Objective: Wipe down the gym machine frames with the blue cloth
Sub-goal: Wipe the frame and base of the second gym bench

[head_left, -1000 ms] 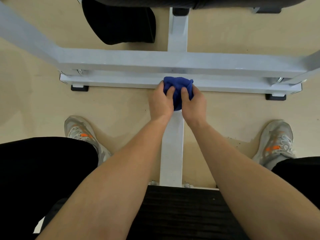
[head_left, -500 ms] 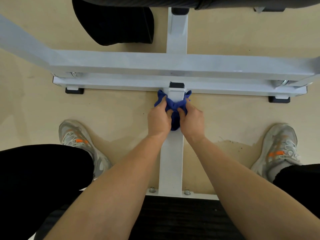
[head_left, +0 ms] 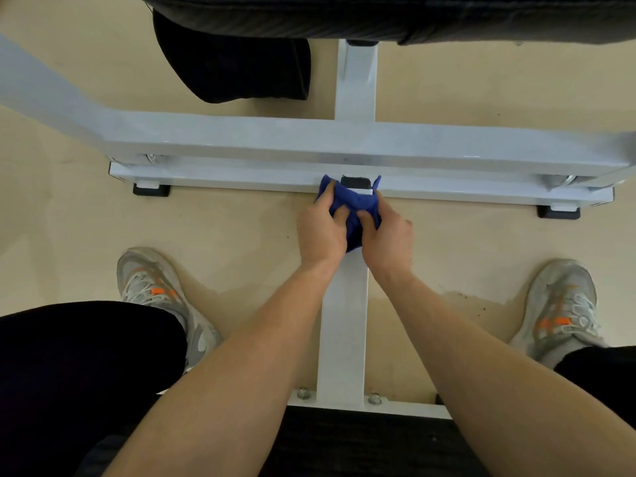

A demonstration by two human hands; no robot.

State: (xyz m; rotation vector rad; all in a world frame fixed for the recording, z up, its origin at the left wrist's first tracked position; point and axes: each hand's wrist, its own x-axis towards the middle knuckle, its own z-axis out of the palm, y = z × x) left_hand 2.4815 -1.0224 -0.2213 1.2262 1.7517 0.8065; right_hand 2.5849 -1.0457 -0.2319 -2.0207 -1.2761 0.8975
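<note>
1. The blue cloth (head_left: pixel 351 208) is bunched over the far end of the white centre bar (head_left: pixel 344 321) of the machine frame. It sits right where that bar meets the low cross bar (head_left: pixel 241 182) lying on the floor (head_left: pixel 86 228).
2. The left hand (head_left: pixel 320 232) grips the cloth from its left side. Its fingers (head_left: pixel 327 199) curl round the cloth's left edge and the thumb presses down on top of the bundle.
3. The right hand (head_left: pixel 387 235) grips the cloth from the other side. Its fingers (head_left: pixel 382 201) are wrapped down round the right edge, with the thumb tucked in on top.
4. The two thumbs lie close together over the middle of the cloth, so both hands are clenched on it and the bar beneath.
5. A black end cap (head_left: pixel 356 182) shows just beyond the cloth, between two corners of cloth that stick up.
6. A higher, wider cross bar (head_left: pixel 309 139) runs above the low one. The low bar rests on black rubber feet (head_left: pixel 151 190) near its ends.
7. At the near end of the centre bar there is a bolt (head_left: pixel 303 393) on either side, against a dark pad at the bottom edge of the view.
8. The person's grey shoes with orange marks stand on the tan floor, the left shoe (head_left: pixel 158 297) and the right shoe (head_left: pixel 557 311) well apart on either side of the centre bar.
</note>
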